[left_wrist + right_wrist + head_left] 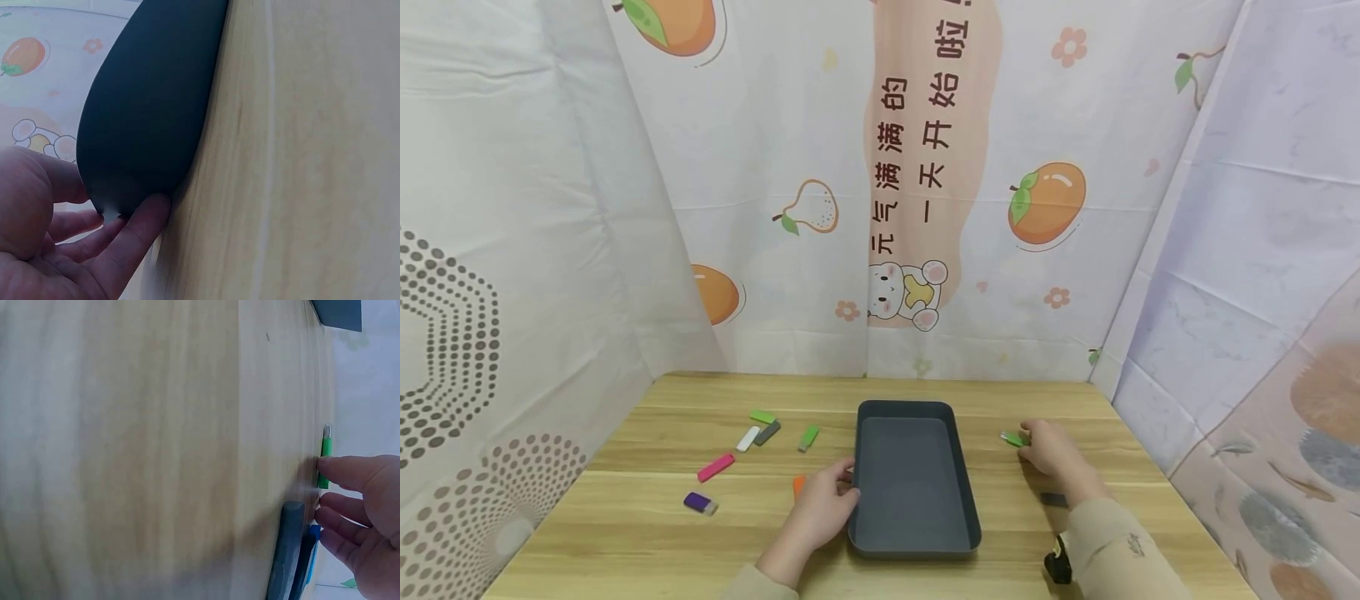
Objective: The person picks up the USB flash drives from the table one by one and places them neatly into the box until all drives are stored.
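Observation:
A dark grey rectangular tray [913,483] lies in the middle of the wooden table. My left hand [826,504] holds its left wall, fingertips low against the outer side in the left wrist view and thumb at the rim. On the right, my right hand [1054,450] pinches the back end of a green USB flash drive [1012,438], whose metal plug points left. In the right wrist view the thumb [350,470] overlaps the green drive [325,449]. Below that hand lies a dark grey flash drive [1054,499], partly covered by the forearm.
Left of the tray lie several flash drives: purple [700,502], pink [716,467], white [748,438], grey [767,432], two green ones [808,437] and an orange one [799,487] half behind my left hand. A black object [1058,562] sits beside the right sleeve. Printed curtains [790,292] surround the table.

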Demonstrator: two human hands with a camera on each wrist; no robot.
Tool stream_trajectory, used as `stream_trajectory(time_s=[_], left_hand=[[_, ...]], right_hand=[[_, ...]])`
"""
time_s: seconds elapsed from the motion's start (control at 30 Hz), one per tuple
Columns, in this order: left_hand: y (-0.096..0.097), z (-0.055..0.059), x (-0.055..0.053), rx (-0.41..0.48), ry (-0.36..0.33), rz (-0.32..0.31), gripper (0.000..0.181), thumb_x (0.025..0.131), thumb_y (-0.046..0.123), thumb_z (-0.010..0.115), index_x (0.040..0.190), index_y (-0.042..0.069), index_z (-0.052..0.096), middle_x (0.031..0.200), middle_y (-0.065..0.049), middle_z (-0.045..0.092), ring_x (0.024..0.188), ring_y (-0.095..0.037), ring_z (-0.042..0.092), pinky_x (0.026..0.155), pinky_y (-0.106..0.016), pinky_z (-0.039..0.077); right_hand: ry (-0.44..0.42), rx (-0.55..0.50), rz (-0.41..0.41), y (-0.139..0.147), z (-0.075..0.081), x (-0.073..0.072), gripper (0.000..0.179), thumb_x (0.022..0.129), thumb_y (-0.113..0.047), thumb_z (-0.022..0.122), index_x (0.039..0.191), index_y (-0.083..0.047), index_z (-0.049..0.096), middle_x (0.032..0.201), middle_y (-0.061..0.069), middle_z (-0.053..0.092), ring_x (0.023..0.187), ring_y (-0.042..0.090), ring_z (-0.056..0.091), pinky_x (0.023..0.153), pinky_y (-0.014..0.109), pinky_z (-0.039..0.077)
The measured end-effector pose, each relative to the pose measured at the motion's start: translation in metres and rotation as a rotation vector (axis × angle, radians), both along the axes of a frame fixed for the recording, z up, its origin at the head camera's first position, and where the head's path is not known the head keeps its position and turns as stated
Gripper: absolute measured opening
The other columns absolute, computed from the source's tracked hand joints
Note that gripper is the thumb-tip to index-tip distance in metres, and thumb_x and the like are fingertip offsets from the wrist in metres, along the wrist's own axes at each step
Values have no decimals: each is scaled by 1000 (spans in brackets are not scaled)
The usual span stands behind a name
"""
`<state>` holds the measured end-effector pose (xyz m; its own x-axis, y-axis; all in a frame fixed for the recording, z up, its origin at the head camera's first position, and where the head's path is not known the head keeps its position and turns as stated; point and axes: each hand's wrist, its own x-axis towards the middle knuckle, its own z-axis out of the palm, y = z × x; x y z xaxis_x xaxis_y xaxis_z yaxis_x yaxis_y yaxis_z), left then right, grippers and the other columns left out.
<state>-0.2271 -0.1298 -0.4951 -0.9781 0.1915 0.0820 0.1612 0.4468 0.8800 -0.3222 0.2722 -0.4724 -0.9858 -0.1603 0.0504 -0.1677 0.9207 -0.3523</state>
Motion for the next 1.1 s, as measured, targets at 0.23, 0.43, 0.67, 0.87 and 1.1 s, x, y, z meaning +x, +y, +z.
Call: stream_trajectory(time_s=[0.23,0.43,0.67,0.87,1.1], left_hand=[[0,1,1,2,3,-2,48,94,2,63,141,-8,53,119,-21,65,100,-31,70,76,-34,60],[0,2,2,2,-13,4,48,94,1,63,141,-8,53,119,-21,65,100,-30,70,77,-36,60],[0,4,2,-3,-10,2,49,95,2,63,141,-8,52,120,-21,65,101,-30,70,78,-37,60],[0,5,2,-3,-8,11,50,95,3,64,142,-8,52,121,-22,65,101,-30,69,77,-37,60],[0,5,2,1,-6,10,49,95,2,63,142,-8,52,121,-23,64,101,-32,69,78,-38,60]], right_hand=[[-21,20,-12,0,0,-4,38,88,-3,74,122,12,63,117,30,65,107,48,62,91,60,50],[-25,24,-11,-4,1,-4,27,88,0,73,114,9,68,109,25,69,97,38,65,86,55,53],[-43,22,-10,-4,1,-6,18,89,3,70,106,7,71,102,21,70,93,34,66,84,54,54],[-53,17,-5,-4,1,-8,16,89,3,69,104,6,71,100,18,70,94,36,66,85,54,54],[-77,21,-15,-3,3,-9,18,90,-3,72,105,6,69,97,15,70,90,32,66,82,52,55]])
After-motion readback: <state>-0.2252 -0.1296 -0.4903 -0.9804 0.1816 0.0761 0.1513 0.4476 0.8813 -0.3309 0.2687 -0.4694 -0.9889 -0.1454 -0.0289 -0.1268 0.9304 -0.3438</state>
